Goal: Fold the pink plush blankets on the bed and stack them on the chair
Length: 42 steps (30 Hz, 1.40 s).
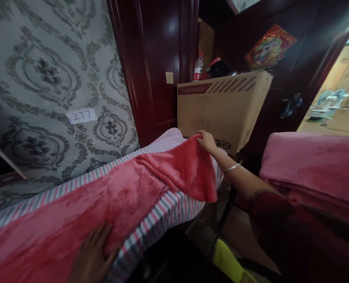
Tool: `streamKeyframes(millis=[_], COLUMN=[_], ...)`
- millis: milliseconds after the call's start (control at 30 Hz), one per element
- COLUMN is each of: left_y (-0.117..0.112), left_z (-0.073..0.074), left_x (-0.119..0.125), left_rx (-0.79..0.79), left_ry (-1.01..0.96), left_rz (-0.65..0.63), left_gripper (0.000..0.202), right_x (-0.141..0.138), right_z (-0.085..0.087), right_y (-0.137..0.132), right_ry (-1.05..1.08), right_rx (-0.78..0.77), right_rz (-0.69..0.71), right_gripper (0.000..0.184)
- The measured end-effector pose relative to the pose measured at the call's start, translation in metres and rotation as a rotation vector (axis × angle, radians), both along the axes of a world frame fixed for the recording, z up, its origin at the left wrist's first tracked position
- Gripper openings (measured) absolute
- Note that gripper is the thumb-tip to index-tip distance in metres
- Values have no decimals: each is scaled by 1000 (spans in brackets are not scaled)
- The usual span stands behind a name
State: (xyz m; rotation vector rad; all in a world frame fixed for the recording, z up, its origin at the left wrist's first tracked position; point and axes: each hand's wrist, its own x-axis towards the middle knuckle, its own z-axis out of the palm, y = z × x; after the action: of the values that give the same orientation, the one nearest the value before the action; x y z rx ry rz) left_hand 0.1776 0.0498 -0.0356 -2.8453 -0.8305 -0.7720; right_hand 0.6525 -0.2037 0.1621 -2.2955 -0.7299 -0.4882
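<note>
A red fleece blanket [103, 200] lies along a bed with a pink, grey and white striped sheet [159, 220]. My right hand [206, 141] reaches out to the bed's far corner and pinches the blanket's edge, lifting a fold of it. A silver bangle sits on that wrist. My left hand [90, 255] rests flat on the blanket near the bed's front edge, fingers spread.
A large cardboard box [221, 110] stands just beyond the bed's end, with a plastic bottle [198, 67] and dark items on top. Patterned wallpaper with a "277" label [81, 116] backs the bed. A second pink-covered bed [313, 165] is at the right.
</note>
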Motion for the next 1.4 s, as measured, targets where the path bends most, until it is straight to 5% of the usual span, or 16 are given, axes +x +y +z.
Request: streamKeyframes(millis=[133, 367, 467, 567, 633, 700, 767, 833, 933, 1067, 1200, 1300, 1400], left_y=[3, 4, -5, -35, -65, -94, -115, -123, -121, -118, -126, -136, -148], left_z=[-3, -4, 13, 48, 74, 94, 102, 98, 82, 66, 59, 52, 45], left_x=[-2, -8, -3, 17, 40, 66, 89, 102, 103, 98, 104, 109, 112], left_rx=[-31, -150, -304, -597, -912, -1320, -1598, -1789, -1893, -1819, -1753, -1668, -1600], left_ry=[-5, -93, -250, -501, -660, -830, -988, -1059, -1128, -1182, -1163, -1152, -1122], left_rz=[-2, -41, -54, 31, 65, -73, -228, -285, -175, -65, 0, 26, 18], left_gripper=[60, 60, 58, 62, 67, 75, 74, 61, 45, 46, 50, 51, 55], right_x=[9, -11, -39, -91, -132, -168, -189, -187, -148, -84, -59, -55, -50], right_z=[41, 72, 83, 85, 77, 64, 49, 33, 9, -38, -82, -93, -87], right_y=[8, 27, 34, 48, 63, 79, 91, 97, 89, 58, 30, 31, 52], right_ry=[-16, -191, -246, -267, -205, -93, 93, 226, 223, 163, 126, 27, 53], right_rx=[-116, -329, -324, -232, -132, -44, 21, 110, 205, -3, -162, -167, -200], right_rz=[-50, -39, 65, 236, 429, 748, 1055, 1171, 972, 647, 643, 623, 568], right_gripper=[29, 30, 31, 27, 23, 22, 27, 30, 28, 28, 40, 38, 41])
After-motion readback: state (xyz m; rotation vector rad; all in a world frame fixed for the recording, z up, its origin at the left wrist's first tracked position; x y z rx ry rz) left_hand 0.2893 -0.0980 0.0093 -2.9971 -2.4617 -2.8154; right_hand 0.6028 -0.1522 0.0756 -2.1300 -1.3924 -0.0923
